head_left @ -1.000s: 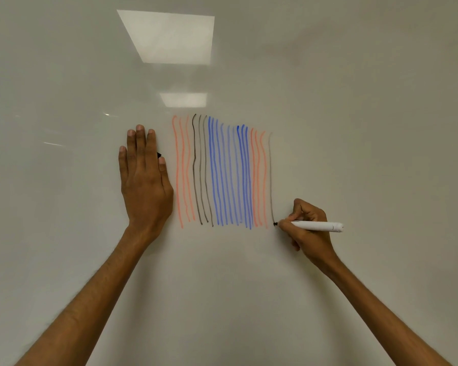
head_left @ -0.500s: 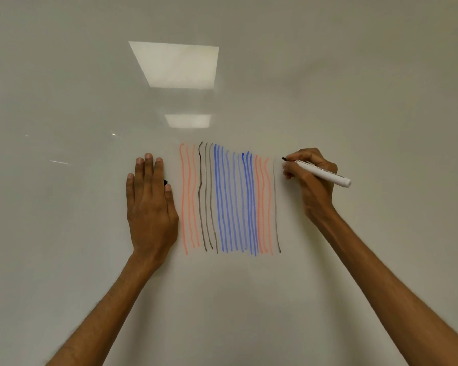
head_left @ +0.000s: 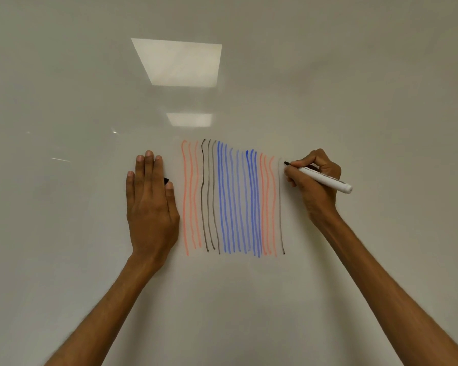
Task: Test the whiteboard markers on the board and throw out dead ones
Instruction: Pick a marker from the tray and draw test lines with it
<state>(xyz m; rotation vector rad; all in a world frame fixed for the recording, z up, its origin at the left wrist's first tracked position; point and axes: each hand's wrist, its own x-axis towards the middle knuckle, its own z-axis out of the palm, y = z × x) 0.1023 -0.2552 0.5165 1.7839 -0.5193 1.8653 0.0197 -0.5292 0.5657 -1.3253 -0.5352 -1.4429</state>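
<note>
L hand lay flat on board, fingers straight, small black bit poking out by thumb. R hand pinched marker, tip beside top of faint grey line, right of coloured stripes. Light reflections above.

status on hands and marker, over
Left hand flat on the whiteboard, small black thing peeking from under it. Right hand grips the marker, tip beside the top of the faint grey line. Nothing in the way.
</note>
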